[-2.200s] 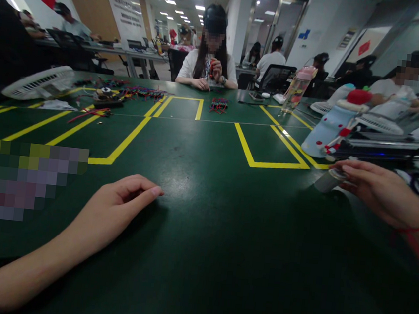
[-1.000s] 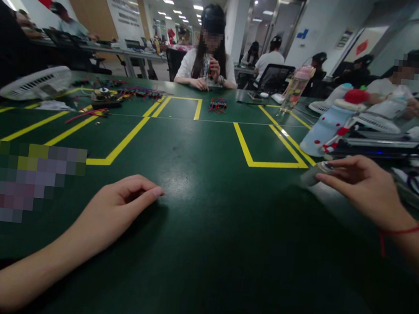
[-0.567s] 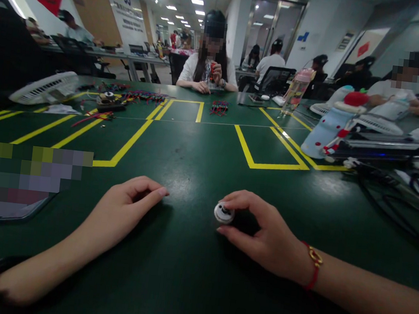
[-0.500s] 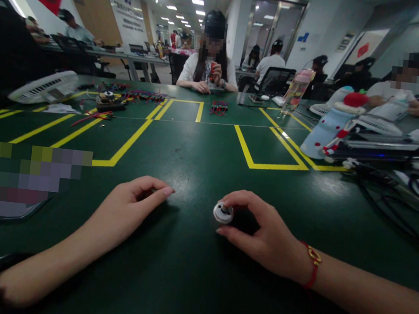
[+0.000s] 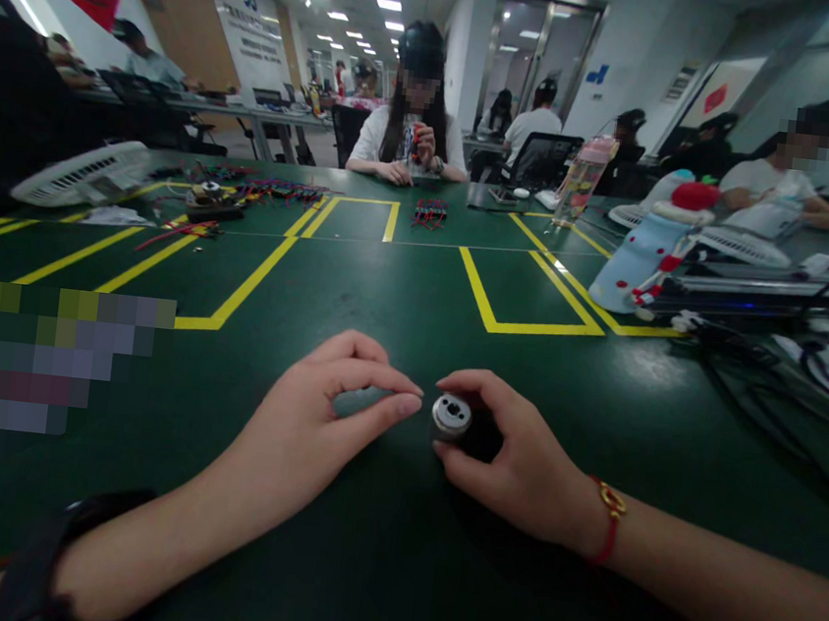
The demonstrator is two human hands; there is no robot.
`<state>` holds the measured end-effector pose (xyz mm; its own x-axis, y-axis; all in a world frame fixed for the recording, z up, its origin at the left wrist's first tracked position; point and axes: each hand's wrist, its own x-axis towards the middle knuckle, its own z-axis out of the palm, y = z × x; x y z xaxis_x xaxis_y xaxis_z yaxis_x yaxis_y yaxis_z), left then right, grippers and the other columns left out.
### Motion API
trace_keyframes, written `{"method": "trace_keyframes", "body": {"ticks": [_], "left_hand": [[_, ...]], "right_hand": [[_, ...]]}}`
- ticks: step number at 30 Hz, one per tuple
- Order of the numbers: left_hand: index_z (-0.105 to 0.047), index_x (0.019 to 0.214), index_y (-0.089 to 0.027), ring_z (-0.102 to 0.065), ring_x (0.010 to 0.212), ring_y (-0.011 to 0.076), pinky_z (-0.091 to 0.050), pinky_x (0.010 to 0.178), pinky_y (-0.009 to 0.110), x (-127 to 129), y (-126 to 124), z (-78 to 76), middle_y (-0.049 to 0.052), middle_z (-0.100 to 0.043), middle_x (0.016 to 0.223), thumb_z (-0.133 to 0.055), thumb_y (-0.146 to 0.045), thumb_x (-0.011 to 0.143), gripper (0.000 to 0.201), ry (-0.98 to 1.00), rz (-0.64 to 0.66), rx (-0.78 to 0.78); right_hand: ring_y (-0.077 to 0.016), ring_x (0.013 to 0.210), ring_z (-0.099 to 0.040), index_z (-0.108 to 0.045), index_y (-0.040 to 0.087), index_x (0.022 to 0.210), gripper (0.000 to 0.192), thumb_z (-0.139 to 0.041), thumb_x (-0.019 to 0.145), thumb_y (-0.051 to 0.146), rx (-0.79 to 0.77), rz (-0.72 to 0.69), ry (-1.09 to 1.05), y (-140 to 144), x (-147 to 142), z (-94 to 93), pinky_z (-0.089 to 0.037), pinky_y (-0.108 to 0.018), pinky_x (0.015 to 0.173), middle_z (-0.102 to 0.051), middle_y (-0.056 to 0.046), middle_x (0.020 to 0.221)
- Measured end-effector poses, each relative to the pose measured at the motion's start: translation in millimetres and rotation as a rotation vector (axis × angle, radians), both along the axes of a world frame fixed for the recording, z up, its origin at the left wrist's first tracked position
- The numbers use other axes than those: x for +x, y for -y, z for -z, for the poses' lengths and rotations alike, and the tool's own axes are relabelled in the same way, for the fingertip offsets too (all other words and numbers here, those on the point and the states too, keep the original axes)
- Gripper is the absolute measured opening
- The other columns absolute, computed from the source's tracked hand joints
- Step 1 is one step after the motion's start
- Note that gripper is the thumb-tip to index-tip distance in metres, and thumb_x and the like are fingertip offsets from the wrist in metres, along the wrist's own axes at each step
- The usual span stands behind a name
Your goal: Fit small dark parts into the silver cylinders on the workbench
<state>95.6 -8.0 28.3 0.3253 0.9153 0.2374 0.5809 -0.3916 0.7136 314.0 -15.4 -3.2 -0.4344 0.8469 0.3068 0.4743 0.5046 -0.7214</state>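
My right hand (image 5: 517,460) curls around a short metal cylinder (image 5: 452,416) that stands upright on the green table (image 5: 371,583). Thumb and index finger sit at its sides. The cylinder looks like a small motor; its pale round top has small dark holes and a dark centre. Just left of it, my left hand (image 5: 320,429) makes a pinch, thumb and index tips close together and apart from the cylinder. Whether anything tiny is between those tips I cannot make out.
Yellow tape (image 5: 546,330) marks the table. At left are a white fan (image 5: 84,175) and wired parts (image 5: 279,190). To the right stand a blue bottle (image 5: 626,269) and a clear bottle (image 5: 582,185), near black cables (image 5: 760,406). A person (image 5: 410,132) sits opposite.
My left hand has moved right, close to the cylinder. My right index finger has shifted off the cylinder's top to its side, and the top now shows more fully.
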Motion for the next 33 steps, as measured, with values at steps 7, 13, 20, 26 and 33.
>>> {"method": "trace_keyframes", "body": {"ticks": [7, 13, 20, 26, 33], "left_hand": [[-0.077, 0.087, -0.031, -0.058, 0.091, 0.0218, -0.045, 0.08, 0.034, 1, -2, 28.7, 0.002, -0.063, 0.091, -0.066, -0.04, 0.083, 0.015, -0.187, 0.109, -0.064], [-0.071, 0.104, -0.028, -0.061, 0.088, 0.0207, -0.046, 0.075, 0.031, -33, 0, 7.1, 0.003, -0.065, 0.105, -0.056, -0.05, 0.087, 0.032, -0.109, -0.056, -0.183], [-0.066, 0.108, -0.022, -0.057, 0.07, 0.0192, -0.041, 0.062, 0.027, -82, -7, 3.1, -0.001, -0.062, 0.077, -0.05, -0.055, 0.087, 0.042, -0.145, -0.335, -0.317], [-0.067, 0.102, -0.021, -0.06, 0.076, 0.0201, -0.043, 0.067, 0.028, -79, -7, 8.3, 0.001, -0.067, 0.085, -0.05, -0.054, 0.087, 0.04, -0.157, -0.315, -0.29], [-0.069, 0.099, -0.025, -0.063, 0.084, 0.0222, -0.046, 0.074, 0.03, -87, -10, 15.7, 0.002, -0.071, 0.096, -0.051, -0.055, 0.087, 0.037, -0.194, -0.261, -0.233]], "right_hand": [[-0.0117, 0.085, -0.058, -0.053, 0.023, 0.107, 0.035, -0.065, 0.074, 0.025, 0.046, 0.041, 0.036, 1, -2, -2.6, -0.05, -0.027, 0.074, -0.061, -0.002, 0.099], [-0.0165, 0.084, -0.062, -0.054, 0.019, 0.107, 0.037, -0.065, 0.076, 0.036, 0.077, 0.352, 0.074, -18, 50, -23.1, -0.052, -0.031, 0.073, -0.063, -0.007, 0.1], [-0.0233, 0.081, -0.06, -0.057, 0.023, 0.102, 0.042, -0.067, 0.069, 0.047, 0.13, 0.925, 0.374, -50, 184, -8.7, -0.049, -0.038, 0.072, -0.063, -0.009, 0.098], [-0.0367, 0.121, -0.046, -0.05, 0.019, 0.127, 0.067, -0.064, 0.071, 0.054, 0.445, 0.985, 0.526, -41, 174, -5.0, -0.037, -0.059, 0.099, -0.05, -0.016, 0.128], [-0.0242, 0.123, -0.045, -0.044, 0.028, 0.141, 0.057, -0.057, 0.087, 0.042, 0.312, -0.033, 0.486, -10, 27, -12.8, -0.041, -0.046, 0.102, -0.048, -0.007, 0.139]]}}
